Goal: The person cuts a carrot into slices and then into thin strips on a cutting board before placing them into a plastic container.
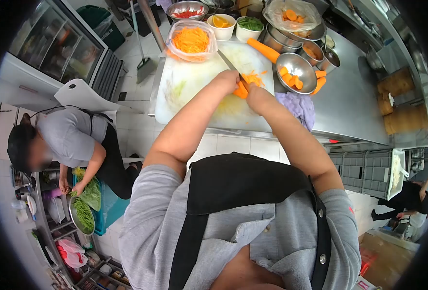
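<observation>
The left hand (pixel 228 81) and right hand (pixel 260 99) are curling around a carrot (pixel 241 90) and knife (pixel 227 60) over the board (pixel 187 92), exact grips hidden. Shreds (pixel 253 78) are lying alongside; a tub (pixel 191 40) is crowding the far-left corner, a metal bowl (pixel 296 72) and cloth (pixel 297 108) the right side

Knife and carrot on the board

Left hand (pixel 226 81) and right hand (pixel 259 100) meet at the carrot (pixel 241 91) and knife (pixel 230 63), above a white board (pixel 190 104). Shreds (pixel 253 79) lie just beyond; a bowl (pixel 305 63) of carrot pieces stands right.
</observation>
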`<state>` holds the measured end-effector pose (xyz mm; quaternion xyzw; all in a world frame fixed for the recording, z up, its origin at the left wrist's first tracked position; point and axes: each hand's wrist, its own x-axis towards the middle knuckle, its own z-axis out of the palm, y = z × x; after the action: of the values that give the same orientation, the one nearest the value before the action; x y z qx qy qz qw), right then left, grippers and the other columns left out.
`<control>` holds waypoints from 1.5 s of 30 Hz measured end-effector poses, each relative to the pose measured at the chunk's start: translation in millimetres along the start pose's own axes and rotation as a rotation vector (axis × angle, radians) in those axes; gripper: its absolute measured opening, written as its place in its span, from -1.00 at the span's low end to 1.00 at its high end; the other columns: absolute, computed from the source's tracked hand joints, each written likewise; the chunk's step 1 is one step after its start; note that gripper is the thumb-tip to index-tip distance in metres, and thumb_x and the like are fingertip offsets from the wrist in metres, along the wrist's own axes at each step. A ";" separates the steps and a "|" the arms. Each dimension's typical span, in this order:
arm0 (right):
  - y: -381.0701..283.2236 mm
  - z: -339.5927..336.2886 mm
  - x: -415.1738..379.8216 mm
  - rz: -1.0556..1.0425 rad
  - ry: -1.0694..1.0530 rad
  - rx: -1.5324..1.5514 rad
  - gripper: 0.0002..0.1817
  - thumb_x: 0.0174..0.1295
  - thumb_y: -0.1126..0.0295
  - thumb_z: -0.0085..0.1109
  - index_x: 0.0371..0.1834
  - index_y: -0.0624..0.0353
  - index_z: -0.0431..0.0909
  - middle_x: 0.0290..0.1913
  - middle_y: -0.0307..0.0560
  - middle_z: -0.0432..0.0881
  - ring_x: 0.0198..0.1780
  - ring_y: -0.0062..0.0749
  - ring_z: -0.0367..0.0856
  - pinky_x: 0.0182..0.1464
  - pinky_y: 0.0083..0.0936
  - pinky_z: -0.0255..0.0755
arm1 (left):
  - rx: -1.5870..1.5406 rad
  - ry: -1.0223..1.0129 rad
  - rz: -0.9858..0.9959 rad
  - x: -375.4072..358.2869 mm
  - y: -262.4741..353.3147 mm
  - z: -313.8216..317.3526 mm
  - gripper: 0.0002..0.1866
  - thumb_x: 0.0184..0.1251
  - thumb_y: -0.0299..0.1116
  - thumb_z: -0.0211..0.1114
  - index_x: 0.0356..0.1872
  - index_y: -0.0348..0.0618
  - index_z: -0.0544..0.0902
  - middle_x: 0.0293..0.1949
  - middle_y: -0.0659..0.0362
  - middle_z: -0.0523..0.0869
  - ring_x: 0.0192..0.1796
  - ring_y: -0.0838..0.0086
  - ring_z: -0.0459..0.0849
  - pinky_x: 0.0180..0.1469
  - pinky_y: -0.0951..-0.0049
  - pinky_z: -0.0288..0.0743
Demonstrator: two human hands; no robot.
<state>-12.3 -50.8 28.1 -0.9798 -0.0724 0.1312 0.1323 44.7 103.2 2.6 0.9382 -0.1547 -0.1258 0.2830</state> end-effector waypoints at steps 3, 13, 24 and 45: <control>-8.1 -14.3 -2.8 0.106 -0.121 0.109 -0.71 0.26 0.48 -0.20 -0.02 0.38 0.38 -0.29 0.35 0.66 -0.40 0.09 0.70 -0.34 -0.11 0.57 | 0.034 -0.008 0.033 -1.3 1.4 -0.6 -0.77 0.04 -0.49 0.40 -0.24 -0.17 0.61 -0.21 0.01 0.71 -0.11 0.12 0.67 -0.09 0.22 0.54; -36.6 -53.4 -29.1 0.179 -0.252 0.028 -0.67 0.28 0.46 -0.17 0.06 0.33 0.42 -0.06 0.31 0.64 -0.03 0.08 0.65 0.00 -0.13 0.51 | 0.095 -0.019 -0.044 3.2 7.1 -3.1 -0.78 0.06 -0.52 0.37 -0.23 -0.20 0.62 -0.21 0.00 0.71 -0.10 0.11 0.67 -0.06 0.23 0.54; -12.5 -8.7 -9.6 0.085 -0.110 -0.025 -0.68 0.29 0.46 -0.20 0.04 0.33 0.44 -0.03 0.32 0.63 0.03 0.09 0.63 0.08 -0.12 0.47 | 0.037 0.022 -0.025 3.4 6.8 -6.8 -0.85 0.08 -0.51 0.35 -0.33 -0.27 0.59 -0.27 -0.03 0.71 -0.17 0.14 0.70 -0.12 0.27 0.57; -21.7 -37.5 -22.5 0.079 -0.160 0.014 -0.73 0.29 0.45 -0.21 -0.06 0.33 0.42 -0.20 0.37 0.64 -0.24 0.11 0.67 -0.19 -0.10 0.54 | -0.090 0.047 -0.014 -1.2 -2.4 0.8 -0.88 0.05 -0.50 0.38 -0.38 -0.21 0.62 -0.35 -0.01 0.70 -0.26 0.16 0.68 -0.21 0.26 0.54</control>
<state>-25.8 -43.0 74.4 -0.9674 -0.0430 0.2145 0.1279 43.9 105.1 0.8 0.9283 -0.1355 -0.1127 0.3275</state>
